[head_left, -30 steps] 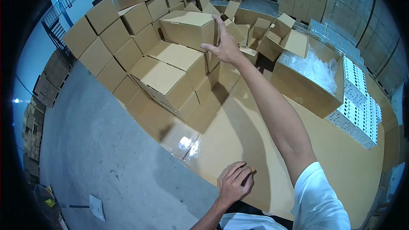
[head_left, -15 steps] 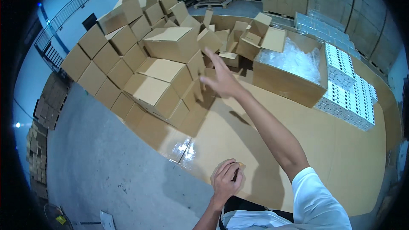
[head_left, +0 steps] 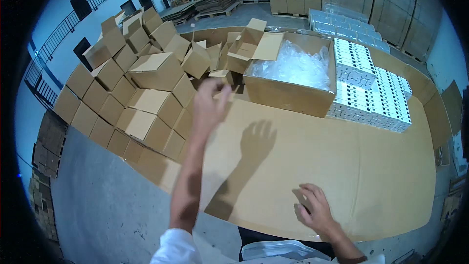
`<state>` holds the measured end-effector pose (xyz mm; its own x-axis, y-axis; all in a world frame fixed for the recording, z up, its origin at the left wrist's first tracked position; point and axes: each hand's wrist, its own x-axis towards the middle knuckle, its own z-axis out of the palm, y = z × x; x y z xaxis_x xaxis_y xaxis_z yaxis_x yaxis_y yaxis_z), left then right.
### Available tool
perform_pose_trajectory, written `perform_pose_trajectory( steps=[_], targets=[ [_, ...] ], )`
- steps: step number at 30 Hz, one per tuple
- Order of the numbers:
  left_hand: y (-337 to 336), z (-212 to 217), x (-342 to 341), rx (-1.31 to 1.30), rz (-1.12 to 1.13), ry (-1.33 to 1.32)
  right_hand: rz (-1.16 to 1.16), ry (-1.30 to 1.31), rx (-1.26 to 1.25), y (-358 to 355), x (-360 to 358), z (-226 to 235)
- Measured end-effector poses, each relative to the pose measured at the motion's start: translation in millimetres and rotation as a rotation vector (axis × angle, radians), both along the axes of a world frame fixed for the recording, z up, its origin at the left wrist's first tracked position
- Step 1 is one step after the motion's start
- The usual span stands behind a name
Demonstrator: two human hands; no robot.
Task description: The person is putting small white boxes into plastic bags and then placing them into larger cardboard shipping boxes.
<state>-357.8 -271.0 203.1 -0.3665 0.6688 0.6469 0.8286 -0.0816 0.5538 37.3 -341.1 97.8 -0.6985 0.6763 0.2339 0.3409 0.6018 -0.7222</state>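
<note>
My left hand [head_left: 212, 102] is stretched out toward the open cartons at the back left, somewhat blurred. Its fingers are apart and I see nothing in them. Just beyond its fingertips is a small open carton [head_left: 223, 74]; whether they touch it I cannot tell. The shadow of the hand, fingers spread, falls on the cardboard surface [head_left: 312, 151]. Low over that surface, near its front edge, my right hand [head_left: 316, 210] hovers or rests with loosely bent fingers apart, and no object shows in it. Brown cartons [head_left: 151, 71] are stacked to the left of my left hand.
A large carton [head_left: 290, 95] filled with clear plastic wrap stands at the back. Right of it are stacked white boxes with dark marks [head_left: 371, 100]. A raised cardboard wall [head_left: 427, 88] borders the right side. Flattened cardboard [head_left: 215, 4] lies on pallets farther back.
My right hand has drawn back from the cartons to the front of the surface. My left hand has reached forward; the small orange-and-dark thing in it no longer shows. The view has turned right.
</note>
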Motion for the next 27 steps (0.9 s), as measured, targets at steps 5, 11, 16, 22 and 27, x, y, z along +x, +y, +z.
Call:
perform_pose_trajectory(
  steps=[5, 11, 16, 22, 27],
  targets=[
    [149, 76, -21, -0.156, 0.223, -0.029, -0.141, -0.016, 0.111, -3, 50, -2],
    [250, 56, -41, -0.808, 0.343, -0.124, -0.160, 0.061, 0.104, 21, 96, -5],
    [272, 30, -51, -0.662, 0.387, 0.183, -0.163, 0.111, 0.076, 37, 112, -1],
    [266, 33, -53, -0.425, 0.469, 0.414, -0.175, 0.097, 0.081, 38, 122, 1],
    [173, 114, -37, -0.321, 0.324, 0.433, -0.158, 0.122, 0.030, 20, 111, 7]
  ],
)
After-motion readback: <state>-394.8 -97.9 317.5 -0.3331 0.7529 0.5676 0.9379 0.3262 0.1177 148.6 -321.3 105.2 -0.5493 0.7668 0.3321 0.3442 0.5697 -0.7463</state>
